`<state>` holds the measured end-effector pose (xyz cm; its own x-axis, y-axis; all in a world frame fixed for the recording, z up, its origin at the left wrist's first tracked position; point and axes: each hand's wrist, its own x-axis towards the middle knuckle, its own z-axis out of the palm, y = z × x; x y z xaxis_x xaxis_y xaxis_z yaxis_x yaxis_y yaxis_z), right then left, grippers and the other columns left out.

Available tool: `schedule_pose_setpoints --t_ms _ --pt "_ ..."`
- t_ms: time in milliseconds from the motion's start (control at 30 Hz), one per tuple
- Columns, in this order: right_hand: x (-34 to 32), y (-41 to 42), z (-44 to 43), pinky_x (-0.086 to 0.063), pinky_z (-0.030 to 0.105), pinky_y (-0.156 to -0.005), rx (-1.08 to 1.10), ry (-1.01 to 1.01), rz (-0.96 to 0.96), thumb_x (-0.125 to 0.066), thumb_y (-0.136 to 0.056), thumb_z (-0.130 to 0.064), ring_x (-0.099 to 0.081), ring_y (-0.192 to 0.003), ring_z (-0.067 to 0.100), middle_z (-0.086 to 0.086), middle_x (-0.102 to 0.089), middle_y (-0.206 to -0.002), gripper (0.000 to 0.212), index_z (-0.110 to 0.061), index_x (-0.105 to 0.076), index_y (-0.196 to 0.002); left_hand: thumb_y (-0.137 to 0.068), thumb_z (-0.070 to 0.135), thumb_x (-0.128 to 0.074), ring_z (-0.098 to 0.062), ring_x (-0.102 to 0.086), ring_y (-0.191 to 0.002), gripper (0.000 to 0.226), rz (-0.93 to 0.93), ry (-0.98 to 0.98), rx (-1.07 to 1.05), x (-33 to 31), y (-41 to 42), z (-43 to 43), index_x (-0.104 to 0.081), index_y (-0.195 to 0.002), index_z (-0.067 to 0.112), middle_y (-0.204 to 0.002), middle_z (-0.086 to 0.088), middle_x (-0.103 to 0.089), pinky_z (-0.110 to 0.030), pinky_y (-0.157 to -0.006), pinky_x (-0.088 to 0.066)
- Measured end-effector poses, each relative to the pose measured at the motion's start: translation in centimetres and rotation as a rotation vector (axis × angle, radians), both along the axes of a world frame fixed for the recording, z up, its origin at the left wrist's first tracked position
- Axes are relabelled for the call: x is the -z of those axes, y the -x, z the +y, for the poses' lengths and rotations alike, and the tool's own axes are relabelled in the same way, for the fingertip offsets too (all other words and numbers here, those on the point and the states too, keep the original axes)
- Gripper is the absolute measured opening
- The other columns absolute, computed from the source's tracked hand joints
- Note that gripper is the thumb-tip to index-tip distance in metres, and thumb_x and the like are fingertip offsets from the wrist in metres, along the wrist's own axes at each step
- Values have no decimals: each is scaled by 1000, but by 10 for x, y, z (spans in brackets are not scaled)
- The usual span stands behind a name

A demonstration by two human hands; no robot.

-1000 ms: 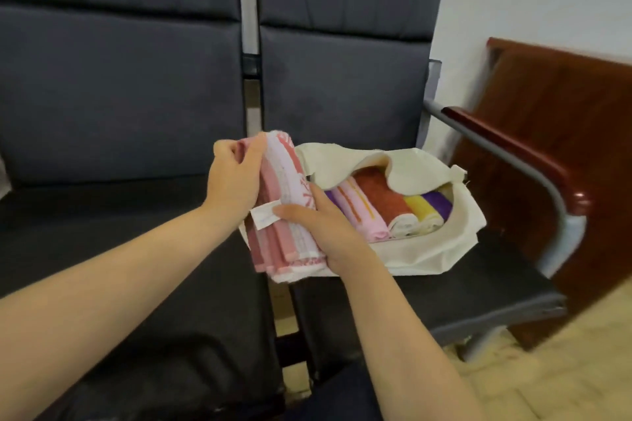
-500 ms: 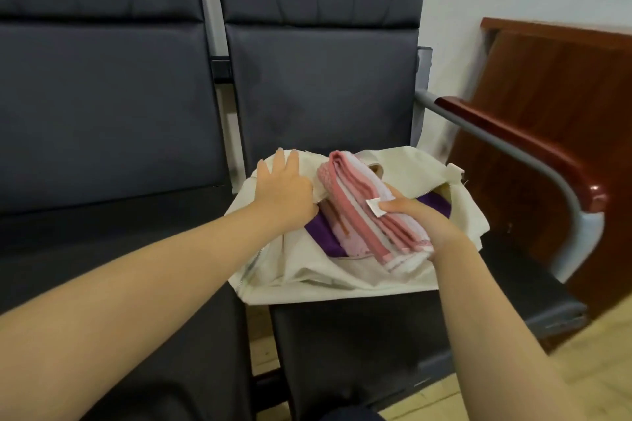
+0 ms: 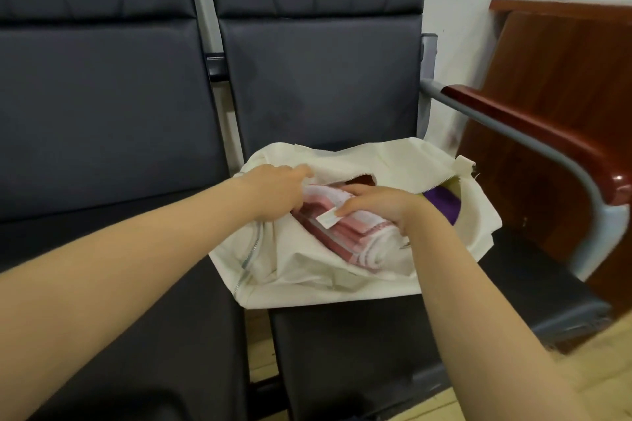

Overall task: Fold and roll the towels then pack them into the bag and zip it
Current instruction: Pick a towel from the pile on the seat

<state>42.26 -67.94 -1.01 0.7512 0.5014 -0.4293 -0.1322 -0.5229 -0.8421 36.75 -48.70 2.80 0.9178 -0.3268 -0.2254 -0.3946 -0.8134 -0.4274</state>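
Note:
A cream cloth bag (image 3: 383, 161) with an unzipped zipper lies on the right-hand dark seat. A rolled pink-and-white striped towel (image 3: 355, 243) sits half inside its opening, a white label showing on top. My right hand (image 3: 379, 205) grips the top of this roll. My left hand (image 3: 273, 191) holds the bag's left edge beside the towel, fingers curled into the cloth. A purple towel (image 3: 443, 203) and a bit of a reddish one show deeper in the bag, mostly hidden.
Two dark padded chairs (image 3: 102, 96) stand side by side with a gap between the seats. A metal armrest with a red-brown wooden top (image 3: 533, 123) bounds the right seat. A wooden panel (image 3: 564, 61) leans on the white wall.
My right hand has lowered the pink towel roll into the bag's opening. My left hand moved from the bag's top flap to its left edge. The view has shifted closer.

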Motion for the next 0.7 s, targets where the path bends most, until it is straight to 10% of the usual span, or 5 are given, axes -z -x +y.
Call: schedule_pose_setpoints --t_ms 267,400,567,700 --pt "2 10 21 -43 33 -94 262 120 -680 -64 -88 -23 -45 -128 28 6 -28 -153 87 -27 -8 -155 -97 37 -41 -20 -39 -79 28 -286 34 -389 -17 9 -12 -53 -82 17 -73 1 -37 -27 -50 -23" --pt "-4 14 17 -49 35 -79 206 382 -817 -55 -91 -22 -55 -111 30 9 -30 -151 83 -37 -3 -153 -90 15 -51 -18 -36 -76 15 -272 -94 -354 -11 27 -16 -59 -102 16 -91 -1 -31 -28 -47 -15" --pt "-34 23 9 -45 35 -94 -393 658 -541 -63 -87 -23 -48 -121 24 0 -43 -145 71 -31 -30 -150 -85 34 -57 -17 -35 -80 43 -332 -89 -358 -11 45 -11 -47 -125 20 -114 -3 -31 -28 -48 -16" --pt "-26 7 33 -48 34 -91 -180 281 -545 -68 -83 -26 -57 -106 22 1 -59 -123 50 -20 -54 -131 -77 51 -62 -16 -38 -81 64 -395 -65 -316 -6 55 3 -40 -128 20 -120 2 -33 -26 -49 -22"
